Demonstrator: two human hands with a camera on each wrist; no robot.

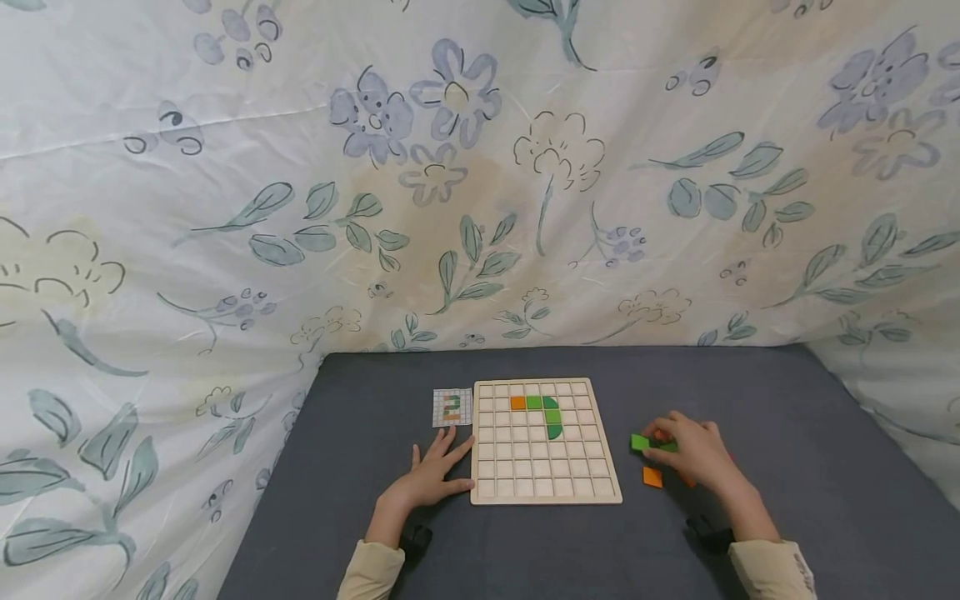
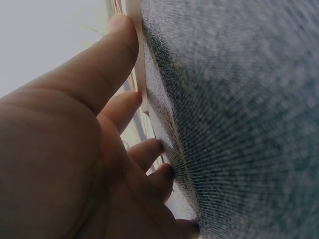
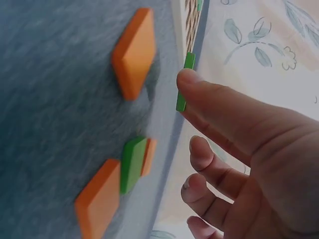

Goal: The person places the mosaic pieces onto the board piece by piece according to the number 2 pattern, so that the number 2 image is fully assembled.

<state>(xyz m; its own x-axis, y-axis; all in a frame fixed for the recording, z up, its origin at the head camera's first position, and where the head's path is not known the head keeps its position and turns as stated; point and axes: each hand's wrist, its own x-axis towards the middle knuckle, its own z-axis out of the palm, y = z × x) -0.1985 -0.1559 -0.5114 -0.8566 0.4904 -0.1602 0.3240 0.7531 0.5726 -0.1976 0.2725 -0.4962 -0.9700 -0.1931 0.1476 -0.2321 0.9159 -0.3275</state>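
Observation:
My right hand pinches a green square tile between thumb and finger, raised off the table in the right wrist view. Beneath and around that hand lie loose tiles: an orange one, a green one and a few more orange ones, partly hidden by the hand in the head view. My left hand has its fingers spread; thumb and index finger touch the left edge of a wooden grid board. The board carries an orange square, green squares and rounded green pieces.
A small printed card with a coloured grid pattern lies by the board's upper left corner. Everything rests on a dark grey table. Floral cloth hangs behind and at both sides.

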